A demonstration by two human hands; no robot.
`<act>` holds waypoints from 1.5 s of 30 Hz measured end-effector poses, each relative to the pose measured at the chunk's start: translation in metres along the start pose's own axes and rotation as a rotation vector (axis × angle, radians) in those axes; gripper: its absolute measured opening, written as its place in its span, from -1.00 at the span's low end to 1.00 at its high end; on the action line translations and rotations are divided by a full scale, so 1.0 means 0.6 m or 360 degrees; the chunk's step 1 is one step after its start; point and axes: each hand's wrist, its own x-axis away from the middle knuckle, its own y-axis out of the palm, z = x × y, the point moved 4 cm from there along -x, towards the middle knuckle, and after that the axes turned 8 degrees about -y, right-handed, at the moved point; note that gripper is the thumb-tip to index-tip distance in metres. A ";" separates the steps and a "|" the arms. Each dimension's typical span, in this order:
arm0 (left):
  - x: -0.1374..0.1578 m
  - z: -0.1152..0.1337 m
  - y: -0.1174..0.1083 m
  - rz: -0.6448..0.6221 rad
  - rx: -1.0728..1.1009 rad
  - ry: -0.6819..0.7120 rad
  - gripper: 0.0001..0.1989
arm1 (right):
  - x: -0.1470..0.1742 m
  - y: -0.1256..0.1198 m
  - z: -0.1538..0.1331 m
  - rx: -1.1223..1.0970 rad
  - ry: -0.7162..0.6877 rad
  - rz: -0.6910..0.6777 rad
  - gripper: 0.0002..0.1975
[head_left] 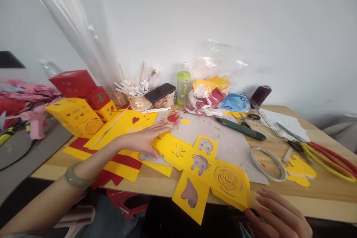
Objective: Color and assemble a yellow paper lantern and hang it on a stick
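Observation:
A yellow paper box net (189,163), cross-shaped with cut-out figures, a spiral and a flower, lies unfolded over the front of the table, one panel hanging past the edge. My left hand (145,139), with a bangle on its wrist, holds the net's left end between thumb and fingers. At the opposite end, my right hand (279,212) pinches the corner below the spiral panel. Beneath the net is a grey cutting board (231,145) with small scraps. Yellow sheets (125,122) and red paper (128,159) lie under and beside my left forearm.
Finished red boxes (73,83) and yellow boxes (72,113) stack at left, near a pink glue gun (37,121). Behind are a phone (160,92), a green bottle (183,85) and a scrap bag (208,98). A green cutter (241,129), tape roll (267,163) and scissors (329,156) lie right.

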 end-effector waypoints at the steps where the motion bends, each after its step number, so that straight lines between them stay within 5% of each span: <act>1: -0.003 -0.002 0.003 -0.0005 -0.0043 -0.0011 -0.06 | -0.001 0.002 0.001 0.0049 0.0058 0.0022 -0.80; 7: -0.012 0.007 -0.001 0.0003 -0.0111 -0.0155 -0.24 | -0.015 0.006 0.004 0.0151 0.0245 0.0102 -0.84; 19: 0.019 0.035 -0.077 0.0439 -0.0252 0.0065 -0.30 | -0.059 -0.020 0.035 0.0176 0.0354 0.0049 -0.67; 24: 0.020 0.052 -0.096 0.0342 -0.0146 0.0027 -0.31 | -0.080 -0.029 0.023 0.0011 0.0357 0.0091 -0.63; 30: 0.021 0.023 -0.079 0.0137 0.0460 -0.0100 -0.30 | -0.075 -0.004 0.024 -0.0010 0.0287 -0.0092 -0.75; 36: 0.064 -0.008 -0.033 0.0179 0.1206 -0.0450 -0.47 | -0.083 0.017 0.033 0.0021 0.0316 -0.0110 -0.87; 41: 0.121 -0.023 -0.018 0.0311 0.1189 -0.0689 -0.65 | -0.096 0.030 0.029 -0.0026 0.0357 -0.0112 -0.90; 45: 0.140 -0.048 -0.019 0.0322 0.1227 -0.0647 -0.71 | -0.104 0.039 0.020 -0.0101 0.0290 -0.0096 -0.91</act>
